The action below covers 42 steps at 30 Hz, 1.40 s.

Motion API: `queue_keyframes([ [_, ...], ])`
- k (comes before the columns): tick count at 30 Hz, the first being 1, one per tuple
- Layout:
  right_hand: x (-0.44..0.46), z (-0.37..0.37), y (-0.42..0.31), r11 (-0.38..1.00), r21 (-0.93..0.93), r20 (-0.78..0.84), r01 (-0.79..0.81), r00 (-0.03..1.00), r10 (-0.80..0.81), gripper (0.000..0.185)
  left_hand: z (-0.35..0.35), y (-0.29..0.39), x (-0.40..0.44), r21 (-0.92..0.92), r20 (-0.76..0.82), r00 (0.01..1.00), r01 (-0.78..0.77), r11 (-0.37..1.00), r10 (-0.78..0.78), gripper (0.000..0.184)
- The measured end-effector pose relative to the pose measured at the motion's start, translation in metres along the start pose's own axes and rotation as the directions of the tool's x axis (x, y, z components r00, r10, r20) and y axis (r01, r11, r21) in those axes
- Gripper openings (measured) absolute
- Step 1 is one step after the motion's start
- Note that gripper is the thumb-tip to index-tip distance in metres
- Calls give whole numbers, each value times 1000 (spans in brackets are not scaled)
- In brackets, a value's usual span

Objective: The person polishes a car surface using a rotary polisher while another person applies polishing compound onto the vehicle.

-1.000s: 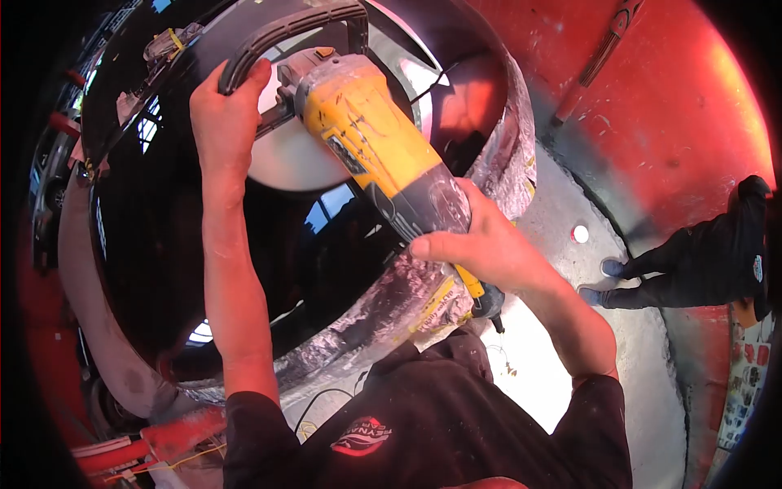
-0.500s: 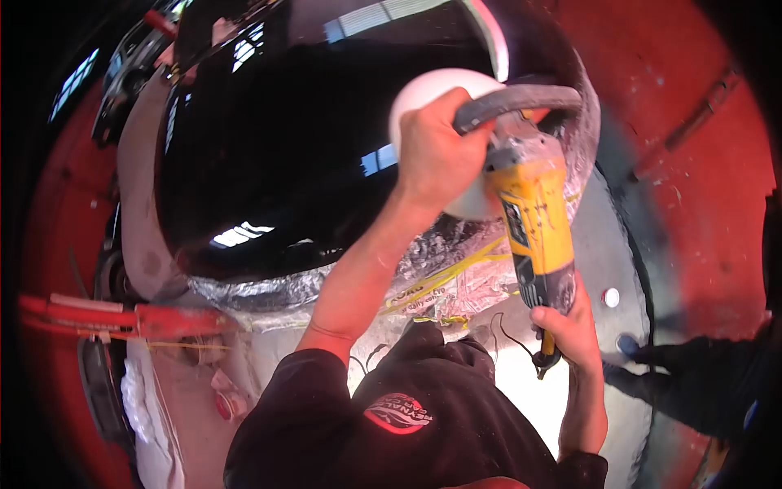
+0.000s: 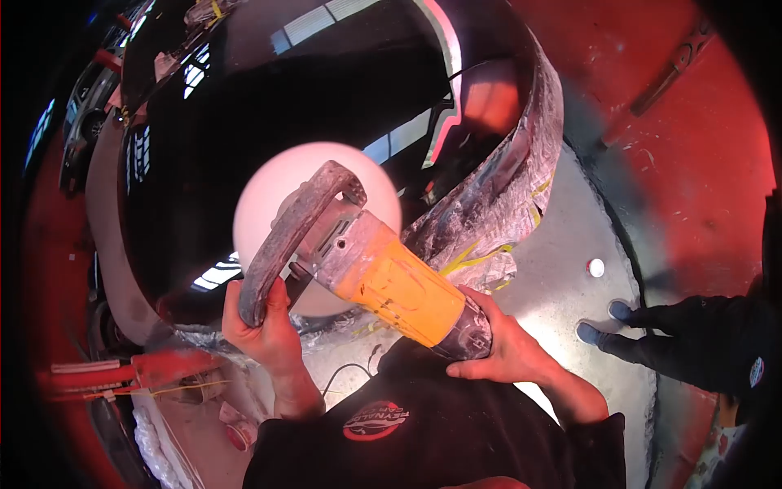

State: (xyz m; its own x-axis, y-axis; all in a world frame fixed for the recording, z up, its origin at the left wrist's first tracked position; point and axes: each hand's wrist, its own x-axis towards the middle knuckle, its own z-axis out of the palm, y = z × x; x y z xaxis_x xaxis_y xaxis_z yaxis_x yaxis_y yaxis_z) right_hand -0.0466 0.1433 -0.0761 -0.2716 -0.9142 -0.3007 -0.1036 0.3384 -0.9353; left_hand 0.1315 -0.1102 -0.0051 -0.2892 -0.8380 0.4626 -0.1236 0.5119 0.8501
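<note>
A yellow and grey polisher [image 3: 407, 285] lies slanted in front of me, held in both hands. My left hand [image 3: 265, 330] is closed around the lower end of its dark curved handle [image 3: 281, 236]. Around the dark rear end of the body, my right hand [image 3: 509, 350] is wrapped, thumb underneath. The round white pad [image 3: 265, 191] sits over the near part of a glossy black car panel [image 3: 220, 98]; whether it presses on the surface I cannot tell. Crinkled clear plastic with yellow tape [image 3: 497, 191] borders the panel's near and right edges.
Another person [image 3: 692, 342] in dark clothes stands at the right. A small white-topped round object [image 3: 595, 267] is on the grey floor. A red beam [image 3: 138, 371] lies at the left, and a dark cable [image 3: 350, 367] runs near my body. A car [image 3: 85, 106] stands at upper left.
The polisher has moved left and toward me, turning so its pad end points up and left. Both hands have gone with it, and my left hand now grips the handle's lower end.
</note>
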Motion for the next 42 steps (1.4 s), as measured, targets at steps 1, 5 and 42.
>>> queue_keyframes([
  [1,-1,-3,4,1000,-11,-36,22,999,-22,117,5,-4,3,25,29,999,-30,999,29,20],
  [5,-17,-14,32,981,191,-174,43,985,-9,115,45,8,2,80,254,951,-205,976,179,20],
  [42,-48,-201,107,892,451,-102,41,995,6,111,254,87,-25,177,341,926,-236,956,165,17],
])
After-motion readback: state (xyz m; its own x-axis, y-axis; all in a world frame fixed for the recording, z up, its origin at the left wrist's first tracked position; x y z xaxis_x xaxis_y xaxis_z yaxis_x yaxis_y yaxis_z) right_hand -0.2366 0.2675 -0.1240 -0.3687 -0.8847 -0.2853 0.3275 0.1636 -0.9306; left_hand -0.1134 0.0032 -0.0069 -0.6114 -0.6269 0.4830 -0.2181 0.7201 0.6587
